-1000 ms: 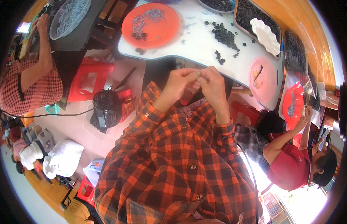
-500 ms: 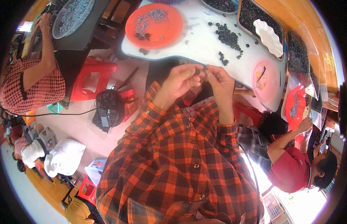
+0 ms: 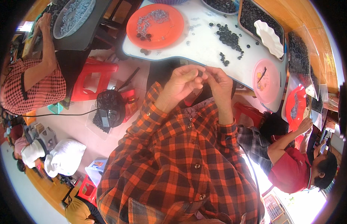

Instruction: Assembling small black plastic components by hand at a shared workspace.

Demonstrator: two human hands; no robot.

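Observation:
My left hand (image 3: 181, 84) is closed, pinching a small dark round piece (image 3: 200, 73) between thumb and fingers just off the near edge of the white table (image 3: 192, 46). Against it, my right hand (image 3: 221, 83) has its thumb and fingers pressed together; what they grip is too small to make out. Beyond my hands, black round pieces (image 3: 228, 36) lie scattered on the table. To their left sits an orange plate (image 3: 169, 35) bearing small shiny clear bits and several dark round pieces.
A pink plate (image 3: 268, 95) with a dark thin stick lies at the table's right. Behind it, a white wavy dish (image 3: 269, 39) rests on a tray (image 3: 282, 33) of black pieces. Co-workers sit left and right. Red stools (image 3: 86, 84) and a cable (image 3: 65, 115) are nearby.
My two hands stay together with only slight finger movement. The dark piece in my left hand shows a little more plainly.

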